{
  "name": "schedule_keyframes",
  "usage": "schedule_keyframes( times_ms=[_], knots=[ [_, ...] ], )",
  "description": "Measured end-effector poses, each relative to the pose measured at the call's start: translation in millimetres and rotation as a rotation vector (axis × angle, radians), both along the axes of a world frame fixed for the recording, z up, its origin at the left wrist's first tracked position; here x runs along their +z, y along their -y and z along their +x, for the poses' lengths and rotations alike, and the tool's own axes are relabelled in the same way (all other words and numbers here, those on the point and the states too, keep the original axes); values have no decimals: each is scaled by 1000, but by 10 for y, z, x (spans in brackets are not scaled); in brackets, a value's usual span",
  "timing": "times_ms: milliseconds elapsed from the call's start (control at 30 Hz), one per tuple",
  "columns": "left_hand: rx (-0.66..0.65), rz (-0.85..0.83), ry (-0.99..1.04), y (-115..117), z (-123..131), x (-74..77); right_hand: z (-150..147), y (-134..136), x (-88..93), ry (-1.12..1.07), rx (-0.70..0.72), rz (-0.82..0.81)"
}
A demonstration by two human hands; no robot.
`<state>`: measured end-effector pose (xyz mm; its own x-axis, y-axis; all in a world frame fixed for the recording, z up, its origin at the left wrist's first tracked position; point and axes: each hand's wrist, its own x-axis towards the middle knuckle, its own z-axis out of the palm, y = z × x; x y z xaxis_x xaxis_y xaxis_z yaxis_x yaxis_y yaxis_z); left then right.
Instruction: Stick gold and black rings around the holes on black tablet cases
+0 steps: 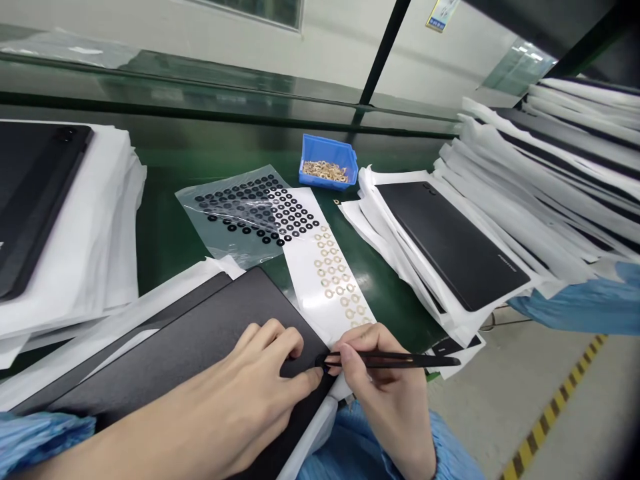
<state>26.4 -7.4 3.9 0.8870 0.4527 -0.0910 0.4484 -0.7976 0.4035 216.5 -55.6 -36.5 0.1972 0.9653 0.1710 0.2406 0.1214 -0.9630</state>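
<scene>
My right hand grips black tweezers, their tips pointing left at the corner of a dark tablet-like panel. At those tips sits a small black ring, partly hidden by my fingers. Resting on the panel, my left hand has its fingers bent and apart from the thumb, whose tip touches the panel near the ring. Beyond the panel lies a white sheet bearing pale ring-shaped pieces. Clear film with rows of black rings overlaps that sheet.
A blue bin holds many small gold-coloured rings. Dark panels layered with white sheets form stacks at the left and right. One black panel lies atop a lower pile. A blue sleeve shows at the right edge.
</scene>
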Motion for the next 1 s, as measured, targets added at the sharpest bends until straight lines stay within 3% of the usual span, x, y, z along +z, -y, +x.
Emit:
schedule_keyframes(
  times_ms=[400, 633, 1000],
  knots=[
    [4, 10, 43, -32, 8, -58, -46, 14, -4, -72, -72, 2],
    [0, 4, 28, -20, -1, -53, -58, 9, 44, 30, -89, -44],
    [19, -9, 26, -43, 30, -50, 27, -66, -1, 75, 21, -92]
  ],
)
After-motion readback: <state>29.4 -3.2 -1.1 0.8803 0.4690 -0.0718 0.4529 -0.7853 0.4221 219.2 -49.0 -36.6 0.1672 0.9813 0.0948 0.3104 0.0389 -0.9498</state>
